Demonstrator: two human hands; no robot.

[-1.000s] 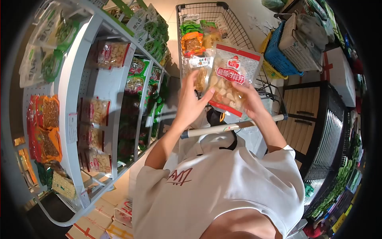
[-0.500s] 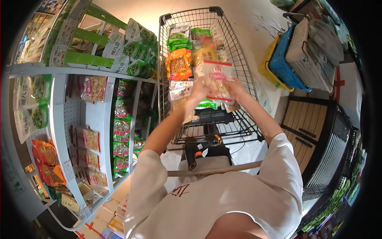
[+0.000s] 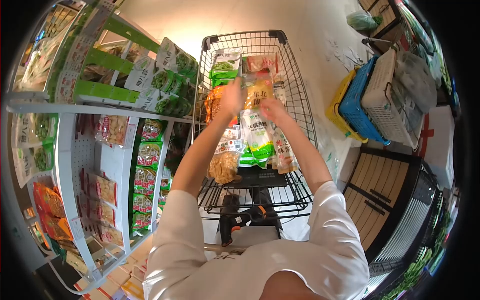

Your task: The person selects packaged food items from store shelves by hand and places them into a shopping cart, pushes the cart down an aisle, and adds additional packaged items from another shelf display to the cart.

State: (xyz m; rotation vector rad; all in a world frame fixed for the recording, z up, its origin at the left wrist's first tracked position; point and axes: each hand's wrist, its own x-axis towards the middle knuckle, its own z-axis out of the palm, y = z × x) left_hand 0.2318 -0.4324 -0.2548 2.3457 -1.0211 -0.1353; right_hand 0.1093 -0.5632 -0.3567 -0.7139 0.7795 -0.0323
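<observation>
Gold packet (image 3: 256,90) lies midway between the side edges of the wire cart (image 3: 245,33), with the red-and-white packet (image 3: 261,63) near the far right corner and the orange packet (image 3: 212,103) by the left edge. The left hand (image 3: 233,99) (blurred, so its openness and grip cannot be told) is over the orange packet; the right hand (image 3: 272,109), fingers partly curled, meets the gold packet's lower right corner in view, any hold unclear.

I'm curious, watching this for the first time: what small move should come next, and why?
Perhaps ease the left hand back from the orange packet and the right hand from the gold packet: neither visibly lifts anything, though both look blurred.
</observation>
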